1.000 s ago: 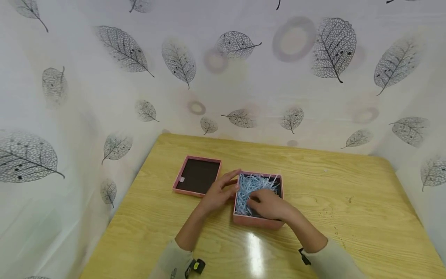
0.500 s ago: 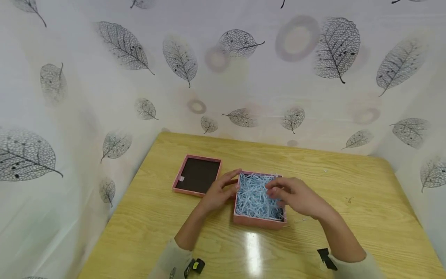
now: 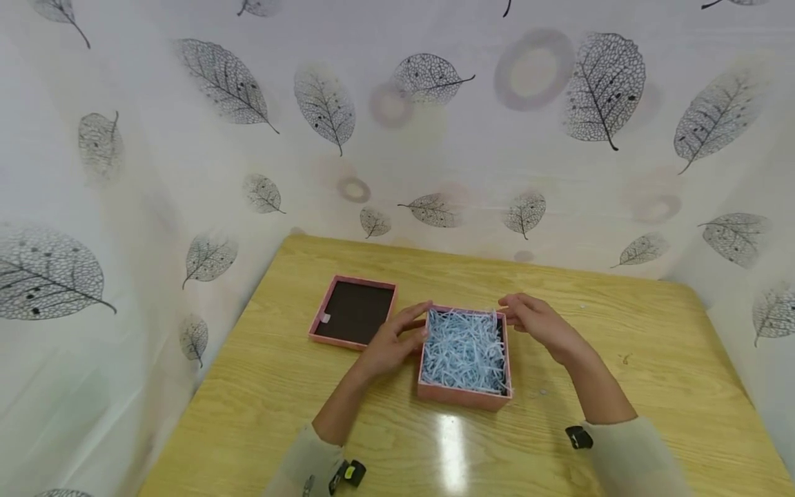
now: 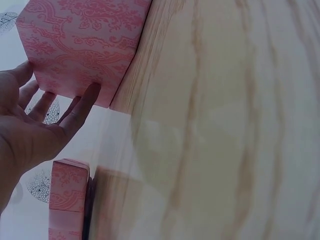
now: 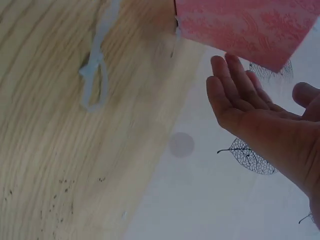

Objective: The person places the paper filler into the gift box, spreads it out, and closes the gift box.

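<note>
A pink patterned box stands on the table, its top uncovered. Light blue shredded paper fills it nearly to the rim, with a dark strip of the inside showing along the right. My left hand rests its fingertips against the box's left side; the left wrist view shows these fingers spread on the pink wall. On the other side, my right hand is at the far right corner of the box. Its fingers are loosely bent and hold nothing in the right wrist view, close to the box wall.
The box lid lies upturned at the left, dark inside, with a small pale tab. A shred of paper lies on the wooden table right of the box. A leaf-patterned cloth rises behind the table.
My right hand has come out of the box and moved right to its outer side. The shredded paper now lies spread across the box. My left hand has stayed in place.
</note>
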A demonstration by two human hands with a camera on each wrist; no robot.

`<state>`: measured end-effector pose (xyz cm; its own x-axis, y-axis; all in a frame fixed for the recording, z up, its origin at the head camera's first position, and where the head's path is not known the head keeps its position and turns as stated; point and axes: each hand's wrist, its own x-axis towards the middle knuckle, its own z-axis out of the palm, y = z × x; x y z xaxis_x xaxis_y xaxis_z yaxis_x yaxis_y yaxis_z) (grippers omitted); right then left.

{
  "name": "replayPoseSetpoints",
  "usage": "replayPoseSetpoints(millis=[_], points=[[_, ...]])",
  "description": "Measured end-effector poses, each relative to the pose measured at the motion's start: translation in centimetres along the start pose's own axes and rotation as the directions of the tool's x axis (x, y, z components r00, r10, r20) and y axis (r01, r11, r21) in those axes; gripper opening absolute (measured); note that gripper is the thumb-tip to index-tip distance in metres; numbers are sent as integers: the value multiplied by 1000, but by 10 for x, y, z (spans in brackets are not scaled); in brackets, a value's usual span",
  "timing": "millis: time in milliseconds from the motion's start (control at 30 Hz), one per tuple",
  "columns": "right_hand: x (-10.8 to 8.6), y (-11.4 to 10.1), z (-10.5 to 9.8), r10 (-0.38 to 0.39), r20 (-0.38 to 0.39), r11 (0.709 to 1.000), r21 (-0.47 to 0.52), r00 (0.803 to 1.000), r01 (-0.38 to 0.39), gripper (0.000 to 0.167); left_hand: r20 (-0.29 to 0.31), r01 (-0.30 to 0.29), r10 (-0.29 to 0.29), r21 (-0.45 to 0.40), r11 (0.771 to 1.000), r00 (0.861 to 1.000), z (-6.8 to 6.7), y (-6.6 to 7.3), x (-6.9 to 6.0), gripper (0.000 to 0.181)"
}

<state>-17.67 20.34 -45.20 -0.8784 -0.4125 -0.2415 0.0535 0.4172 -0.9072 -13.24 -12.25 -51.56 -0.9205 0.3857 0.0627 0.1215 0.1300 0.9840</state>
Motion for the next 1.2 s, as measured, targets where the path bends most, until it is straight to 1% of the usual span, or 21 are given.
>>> replayPoseSetpoints(millis=[67, 200, 367, 467, 533, 633, 700, 767, 833, 867, 933, 1000, 1067, 1167, 1200], points=[[4, 2, 5, -30, 18, 999, 30, 999, 30, 65, 3, 1, -1, 0, 1000, 1000, 1, 0, 1, 56], [4, -3, 11, -129, -13, 991, 26, 992, 129, 62, 5, 2, -2, -8, 1000, 1000, 2, 2, 1, 56], [-4, -9, 17, -208, -44, 978, -34, 977, 206, 56, -2, 4, -4, -2, 1000, 1000, 2, 0, 1, 57], [-12, -12, 22, -247, -54, 969, -40, 967, 245, 53, 3, 8, -8, -5, 1000, 1000, 2, 0, 0, 57], [-18, -14, 27, -281, -43, 960, -32, 959, 279, 50, 9, 6, -6, -2, 1000, 1000, 2, 1, 0, 57], [-23, -15, 37, -312, -7, 950, -32, 950, 311, 44, 9, 9, -9, 2, 1000, 1000, 1, 2, 1, 56], [-23, -17, 47, -332, 27, 941, -56, 943, 333, 39, 3, 13, -13, -3, 1000, 1000, 1, 2, 0, 56], [-22, -19, 58, -327, 61, 938, -104, 943, 332, 33, -1, 19, -19, -13, 1000, 1000, 2, 0, 0, 56], [-20, -22, 69, -326, 100, 924, -175, 940, 340, 28, 1, 26, -26, -30, 999, 1000, 2, 0, 0, 56], [-18, -23, 74, -317, 113, 917, -216, 942, 335, 27, 5, 26, -26, -37, 999, 1000, 2, 0, -1, 56], [-13, -26, 81, -285, 134, 909, -275, 949, 312, 24, 14, 26, -25, -46, 999, 1000, 2, 0, 0, 56], [-6, -28, 87, -243, 134, 903, -331, 961, 275, 22, 16, 16, -16, -49, 999, 1000, 2, 0, 0, 56], [2, -29, 91, -184, 134, 912, -346, 974, 220, 20, 14, 3, -2, -45, 999, 1000, 1, 1, 0, 56], [13, -28, 95, -119, 136, 923, -349, 984, 160, 20, 7, -15, 15, -37, 999, 1000, 2, 1, 0, 56], [15, -29, 94, -105, 139, 927, -344, 985, 148, 21, 9, -13, 13, -37, 999, 1000, 2, 1, 0, 55]])
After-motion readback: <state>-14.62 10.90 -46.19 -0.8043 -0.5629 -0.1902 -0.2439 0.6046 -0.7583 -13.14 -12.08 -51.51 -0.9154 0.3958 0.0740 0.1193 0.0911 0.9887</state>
